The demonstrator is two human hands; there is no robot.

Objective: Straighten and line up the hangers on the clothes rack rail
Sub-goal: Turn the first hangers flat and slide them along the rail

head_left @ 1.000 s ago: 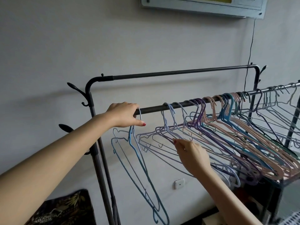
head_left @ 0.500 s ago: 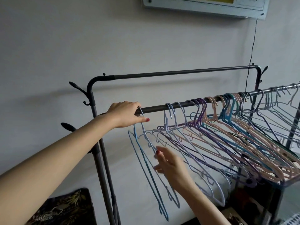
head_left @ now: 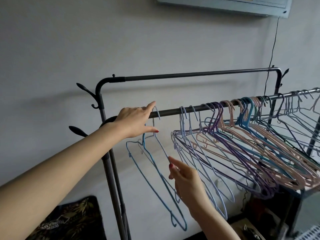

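A dark rail [head_left: 169, 112] runs from left to right across the rack. My left hand [head_left: 135, 121] lies over its left end, index finger raised and thumb spread below, beside the hook of a pale blue hanger [head_left: 156, 112]. A darker blue hanger [head_left: 147, 153] hangs just left of it, tilted. My right hand [head_left: 187, 181] is lower down, fingertips pinched on the pale blue hanger's sloping wire. Further right, several lilac, purple, pink and teal hangers [head_left: 242, 135] crowd together at slanted angles, overlapping one another.
The rack's upper bar [head_left: 190, 75] and left post [head_left: 110, 170] with coat hooks stand against the wall. A patterned cushion [head_left: 69, 220] lies at the bottom left. A wall unit [head_left: 225, 4] with a thin cable [head_left: 273, 45] is above. Dark clutter sits under the hangers.
My right hand left the crowded hangers and moved left and down, drawing a pale blue hanger over beside the darker blue one. My left index finger lifted off the rail.
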